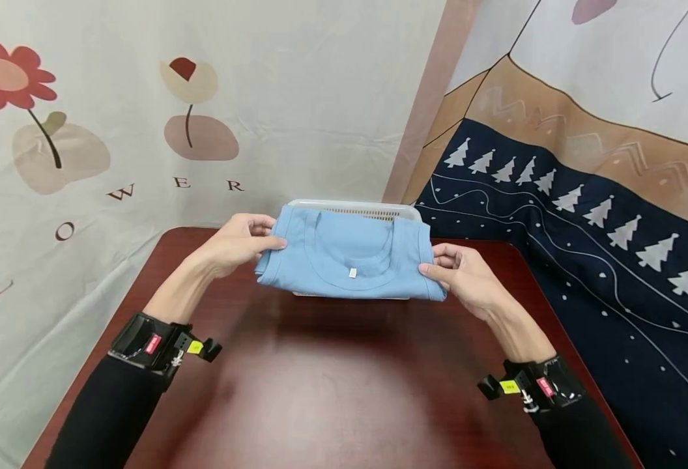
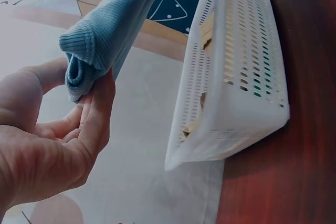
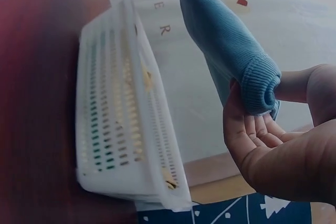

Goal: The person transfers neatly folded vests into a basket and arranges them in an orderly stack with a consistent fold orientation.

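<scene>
A folded light-blue shirt [image 1: 352,251] with a round neckline and a small white label is held up between both hands. My left hand [image 1: 235,244] pinches its left end, thumb on top and fingers beneath. At the opposite end my right hand [image 1: 464,273] grips the cloth the same way. Both wrist views show the rolled ribbed edge of the shirt [image 2: 105,35] between thumb and fingers. Apart from the shirt, a white perforated plastic basket [image 3: 113,114] stands on the table; in the head view the shirt covers most of it.
Something tan or yellowish [image 2: 208,30] shows inside the basket, its kind unclear. The reddish-brown table [image 1: 332,397] extends toward me. Behind it hangs a pale printed cloth [image 1: 320,98], and a navy cloth with white trees [image 1: 614,286] hangs on the right.
</scene>
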A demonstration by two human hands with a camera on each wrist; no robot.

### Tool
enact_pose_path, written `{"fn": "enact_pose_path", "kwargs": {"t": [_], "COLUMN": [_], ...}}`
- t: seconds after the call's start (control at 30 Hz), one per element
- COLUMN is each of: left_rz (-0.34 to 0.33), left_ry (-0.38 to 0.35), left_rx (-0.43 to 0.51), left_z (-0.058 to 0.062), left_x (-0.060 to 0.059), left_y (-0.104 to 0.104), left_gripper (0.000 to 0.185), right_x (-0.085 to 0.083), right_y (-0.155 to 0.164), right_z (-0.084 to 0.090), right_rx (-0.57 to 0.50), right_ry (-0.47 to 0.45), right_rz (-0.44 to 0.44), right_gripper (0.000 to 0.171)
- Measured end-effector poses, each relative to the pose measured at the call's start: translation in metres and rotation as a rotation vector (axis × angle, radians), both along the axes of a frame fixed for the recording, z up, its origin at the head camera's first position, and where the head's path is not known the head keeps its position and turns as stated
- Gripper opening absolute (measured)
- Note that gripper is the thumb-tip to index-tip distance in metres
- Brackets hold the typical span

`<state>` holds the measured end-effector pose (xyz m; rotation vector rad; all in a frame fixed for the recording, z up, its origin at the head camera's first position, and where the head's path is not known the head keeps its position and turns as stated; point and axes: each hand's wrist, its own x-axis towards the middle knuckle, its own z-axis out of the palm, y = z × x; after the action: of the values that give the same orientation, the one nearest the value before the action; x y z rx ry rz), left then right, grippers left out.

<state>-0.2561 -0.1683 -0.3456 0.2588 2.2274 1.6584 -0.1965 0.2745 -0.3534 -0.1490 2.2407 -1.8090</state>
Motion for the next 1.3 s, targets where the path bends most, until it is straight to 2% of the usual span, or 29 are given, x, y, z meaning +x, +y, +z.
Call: {"fn": "enact_pose_path", "kwargs": {"t": [0.2, 0.47, 0.7, 0.9, 1.0, 1.13, 1.17, 1.3], "left_rz": [0.036, 0.111, 0.16, 0.188, 0.205, 0.228, 0.23, 0.224], "left_ry": [-0.003, 0.022, 0.018, 0.023, 0.038, 0.05, 0.051, 0.063], "left_rx": [0.026, -0.041, -0.053, -0.102, -0.124, -0.147, -0.153, -0.193], "left_z": [0.009, 0.009, 0.0, -0.009, -0.014, -0.022, -0.025, -0.036], "left_x": [-0.02, -0.043, -0.06, -0.068, -0.071, -0.074, -0.075, -0.077], "left_y": [0.01, 0.026, 0.037, 0.051, 0.058, 0.064, 0.066, 0.071], "left_gripper": [0.038, 0.043, 0.039, 0.041, 0.039, 0.017, 0.016, 0.036], "right_x": [-0.024, -0.058, -0.082, -0.1, -0.108, -0.117, -0.119, -0.125], "right_y": [-0.001, -0.007, -0.01, -0.014, -0.016, -0.018, -0.019, -0.021], "right_z": [0.007, 0.009, 0.008, -0.001, -0.006, -0.013, -0.015, -0.023], "right_rx": [-0.073, 0.04, 0.133, 0.184, 0.193, 0.207, 0.216, 0.288], "right_ry": [0.008, -0.014, -0.047, -0.067, -0.07, -0.075, -0.076, -0.076], "right_rz": [-0.037, -0.077, -0.083, -0.091, -0.098, -0.104, -0.108, -0.124], "right_gripper": [0.034, 0.037, 0.044, 0.05, 0.043, 0.014, 0.015, 0.022]}}
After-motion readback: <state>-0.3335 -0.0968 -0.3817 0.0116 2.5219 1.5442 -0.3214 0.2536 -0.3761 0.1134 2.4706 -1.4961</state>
